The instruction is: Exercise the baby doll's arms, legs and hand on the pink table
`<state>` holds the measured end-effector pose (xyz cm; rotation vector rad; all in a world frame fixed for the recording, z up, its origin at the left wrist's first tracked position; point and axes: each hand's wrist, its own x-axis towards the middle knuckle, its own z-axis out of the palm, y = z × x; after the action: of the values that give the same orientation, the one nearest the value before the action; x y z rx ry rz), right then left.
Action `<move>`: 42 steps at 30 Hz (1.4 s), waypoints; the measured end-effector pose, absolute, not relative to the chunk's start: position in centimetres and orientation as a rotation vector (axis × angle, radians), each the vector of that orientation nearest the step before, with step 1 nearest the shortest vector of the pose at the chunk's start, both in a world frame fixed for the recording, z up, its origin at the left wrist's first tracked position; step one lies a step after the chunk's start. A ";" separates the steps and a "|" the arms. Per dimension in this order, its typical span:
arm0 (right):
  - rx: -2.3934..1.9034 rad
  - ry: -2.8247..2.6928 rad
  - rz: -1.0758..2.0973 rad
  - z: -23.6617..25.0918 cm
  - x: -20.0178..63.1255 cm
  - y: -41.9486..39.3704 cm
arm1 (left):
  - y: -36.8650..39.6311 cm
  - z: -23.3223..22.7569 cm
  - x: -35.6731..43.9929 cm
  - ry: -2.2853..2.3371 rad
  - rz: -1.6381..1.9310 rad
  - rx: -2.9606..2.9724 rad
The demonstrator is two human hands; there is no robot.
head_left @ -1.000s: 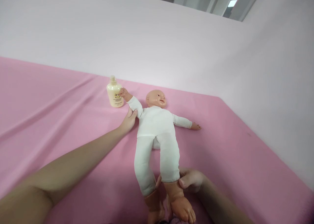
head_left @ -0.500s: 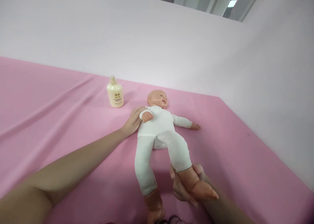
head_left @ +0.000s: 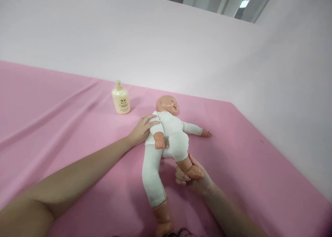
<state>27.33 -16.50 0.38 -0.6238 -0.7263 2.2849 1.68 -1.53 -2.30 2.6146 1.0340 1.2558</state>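
Head camera: since the earlier frame, one leg (head_left: 179, 147) of the doll (head_left: 169, 122) has folded toward the belly and one arm (head_left: 157, 128) has swung down toward the hip. The right hand (head_left: 196, 184) is clasped around the bent leg's ankle (head_left: 184, 165); the left hand (head_left: 140, 130) lies over the swung arm, thumb hidden, so whether it grips cannot be told. The doll lies on its back on pink cloth (head_left: 238, 147); a pale-yellow bottle (head_left: 120, 100) stands upright beyond the left hand.
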 end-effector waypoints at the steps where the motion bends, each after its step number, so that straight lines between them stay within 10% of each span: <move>1: -0.616 -0.741 2.295 0.2 27.3 -16.4 | -1.5 -2.3 1.7 1.030 1.258 2.628; 42: 0.000 -1.331 2.862 -2.2 28.8 -16.9 | -0.4 -2.7 2.2 1.101 1.575 1.551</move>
<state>28.79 -16.94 -2.22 -0.0005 -1.3311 2.8625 2.23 -0.44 -2.67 1.5512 1.1014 1.5750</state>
